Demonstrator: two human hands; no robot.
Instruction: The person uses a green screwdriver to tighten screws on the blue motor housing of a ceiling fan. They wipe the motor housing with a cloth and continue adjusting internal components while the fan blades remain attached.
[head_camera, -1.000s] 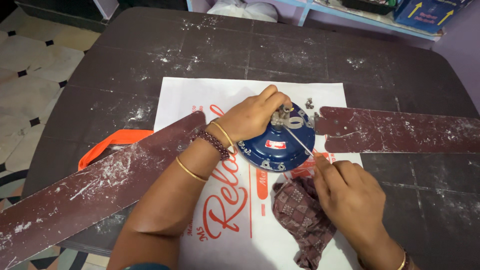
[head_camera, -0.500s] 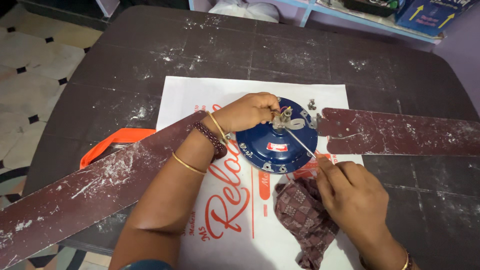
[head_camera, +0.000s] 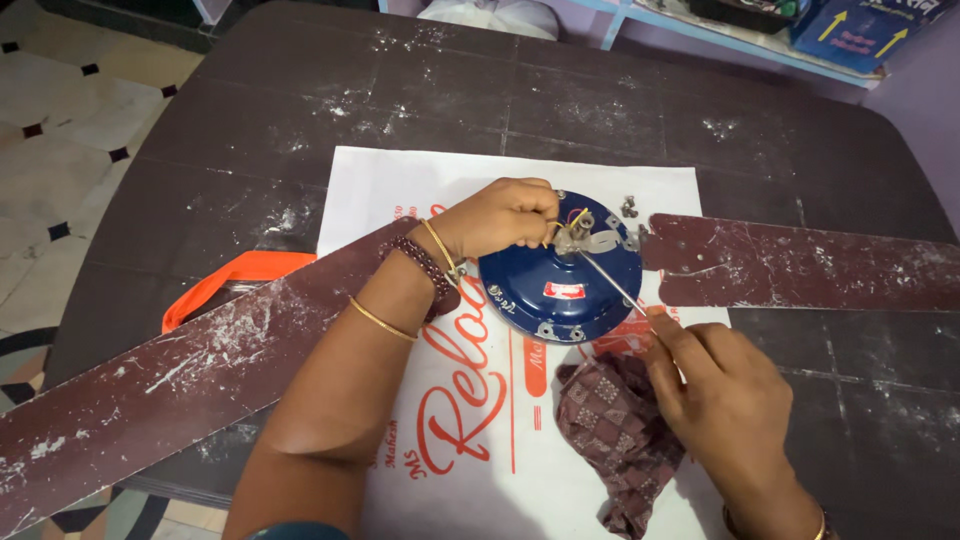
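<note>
A blue round fan motor (head_camera: 560, 285) lies on a white printed sheet (head_camera: 400, 195), with two dusty maroon blades (head_camera: 190, 360) (head_camera: 810, 265) reaching out left and right. My left hand (head_camera: 505, 215) rests on the motor's upper left edge, fingers curled at the yellow wires near the centre shaft. My right hand (head_camera: 715, 375) grips a thin screwdriver (head_camera: 612, 283) whose tip meets the metal bracket at the motor's centre. A patterned maroon cloth (head_camera: 615, 430) lies under my right hand.
Small loose screws (head_camera: 629, 207) lie just above the motor. An orange plastic piece (head_camera: 225, 280) sticks out under the left blade. The dark table (head_camera: 600, 90) is scratched. A shelf with boxes (head_camera: 860, 30) stands behind; tiled floor (head_camera: 60, 110) is at left.
My left hand slid a little left off the motor's centre toward its edge. My right hand and the screwdriver stayed nearly still.
</note>
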